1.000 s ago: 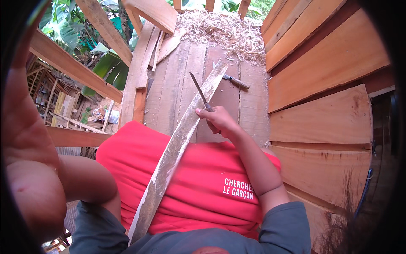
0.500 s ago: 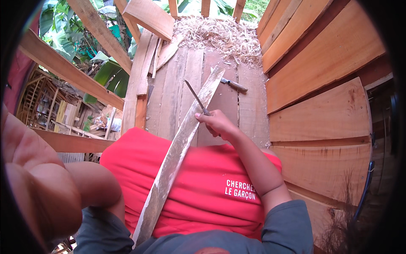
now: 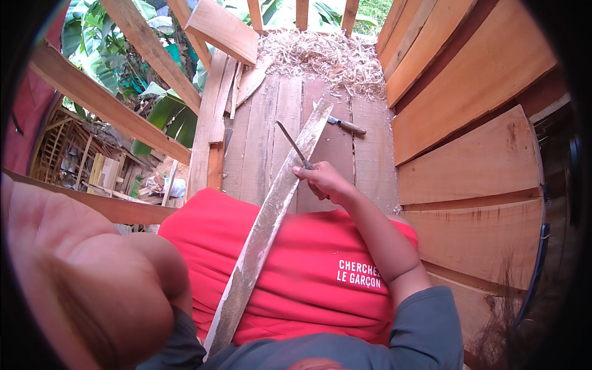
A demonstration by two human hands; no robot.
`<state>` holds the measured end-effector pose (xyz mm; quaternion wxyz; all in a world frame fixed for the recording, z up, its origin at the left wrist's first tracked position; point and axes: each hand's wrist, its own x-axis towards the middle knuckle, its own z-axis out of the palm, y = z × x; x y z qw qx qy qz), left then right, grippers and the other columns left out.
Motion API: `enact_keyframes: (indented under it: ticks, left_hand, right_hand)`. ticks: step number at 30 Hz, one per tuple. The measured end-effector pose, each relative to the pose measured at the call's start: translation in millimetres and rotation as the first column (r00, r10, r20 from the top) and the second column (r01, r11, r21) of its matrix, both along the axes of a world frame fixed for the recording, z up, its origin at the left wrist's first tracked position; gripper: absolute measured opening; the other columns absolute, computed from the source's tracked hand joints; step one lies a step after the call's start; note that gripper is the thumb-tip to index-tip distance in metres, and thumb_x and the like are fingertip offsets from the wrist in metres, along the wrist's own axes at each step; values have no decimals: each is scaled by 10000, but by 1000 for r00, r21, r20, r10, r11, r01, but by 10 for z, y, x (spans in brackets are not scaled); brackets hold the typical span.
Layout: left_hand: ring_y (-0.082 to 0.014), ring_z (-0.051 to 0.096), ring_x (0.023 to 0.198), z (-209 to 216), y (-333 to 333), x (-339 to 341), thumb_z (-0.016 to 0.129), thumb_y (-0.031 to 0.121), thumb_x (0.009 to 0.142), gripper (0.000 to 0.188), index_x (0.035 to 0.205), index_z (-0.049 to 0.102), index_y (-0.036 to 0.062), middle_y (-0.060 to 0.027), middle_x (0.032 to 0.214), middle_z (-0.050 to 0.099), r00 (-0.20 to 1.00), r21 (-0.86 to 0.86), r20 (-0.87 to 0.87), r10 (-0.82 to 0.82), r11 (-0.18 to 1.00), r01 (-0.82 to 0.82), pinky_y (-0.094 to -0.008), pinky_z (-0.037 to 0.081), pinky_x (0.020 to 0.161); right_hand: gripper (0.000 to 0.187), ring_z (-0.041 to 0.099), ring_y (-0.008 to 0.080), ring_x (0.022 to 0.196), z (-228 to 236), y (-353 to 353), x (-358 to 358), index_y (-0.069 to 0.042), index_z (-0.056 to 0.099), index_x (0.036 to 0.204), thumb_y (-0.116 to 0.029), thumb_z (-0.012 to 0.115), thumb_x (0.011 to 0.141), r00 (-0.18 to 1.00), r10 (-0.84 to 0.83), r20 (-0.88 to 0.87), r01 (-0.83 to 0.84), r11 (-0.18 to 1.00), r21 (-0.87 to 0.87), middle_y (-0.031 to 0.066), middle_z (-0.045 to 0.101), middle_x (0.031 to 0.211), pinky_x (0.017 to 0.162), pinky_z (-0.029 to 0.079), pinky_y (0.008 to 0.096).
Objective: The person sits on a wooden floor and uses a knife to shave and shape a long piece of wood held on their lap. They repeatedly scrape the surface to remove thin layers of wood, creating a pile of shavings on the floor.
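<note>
Right hand (image 3: 325,182) closed around the handle of a thin dark blade (image 3: 292,142), blade tip slanting up and to the left, resting against the edge of a long pale wooden slat (image 3: 265,228). Slat lying tilted across the red cloth (image 3: 308,271) over the lap, lower end close to the grey sleeves at the bottom, upper end reaching out over the plank floor (image 3: 259,142) toward its far edge. Left hand (image 3: 80,277) raised very close to the camera, large and blurred, fingers curled inward; cannot tell whether anything is held in it, and clear of the slat. Second knife (image 3: 345,125) with a brown handle lying flat on the plank floor, just beyond the slat's upper end, near the right edge. Heap of pale wood shavings (image 3: 327,55) piled at the far edge of the plank floor. Stacked orange-brown boards (image 3: 468,160) forming a wall along the right edge. Bare wooden beams (image 3: 142,43) crossing at the left edge, green leaves (image 3: 166,117) showing behind them.
</note>
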<state>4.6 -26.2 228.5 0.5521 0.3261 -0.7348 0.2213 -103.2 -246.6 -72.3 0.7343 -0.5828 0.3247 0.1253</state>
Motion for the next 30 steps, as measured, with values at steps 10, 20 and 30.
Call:
enact_keyframes:
  ticks: [10, 20, 30]
  left_hand:
    - [-342, 385, 1443, -557, -365, 121, 438, 292, 1063, 450, 1437, 439, 44, -198, 1548, 393, 912, 267, -10, 411, 880, -394, -535, 371, 1131]
    - [-252, 634, 1111, -2651, 131, 58, 218, 592, 1082, 706, 1329, 536, 13, -141, 1130, 672, 382, 604, -421, 822, -60, 794, -366, 468, 1035]
    - [-272, 691, 814, -2344, 126, -187, 414, 526, 1045, 563, 1241, 502, 6, -169, 984, 631, 69, 200, -829, 554, 179, 963, -434, 599, 781]
  right_hand:
    - [433, 298, 79, 414, -109, -72, -56, -68, 583, 801, -455, 736, 921, 1000, -20, 2, 20, 1000, -18, -43, 362, 537, 396, 193, 295]
    - [436, 298, 68, 403, 51, -2, -29, -130, 523, 725, -455, 746, 913, 987, -40, 154, 39, 999, 8, -53, 364, 532, 382, 194, 278]
    - [420, 328, 64, 388, 278, -95, -96, -72, 623, 855, -475, 715, 932, 925, -190, 329, 176, 982, 73, -55, 401, 507, 371, 224, 280]
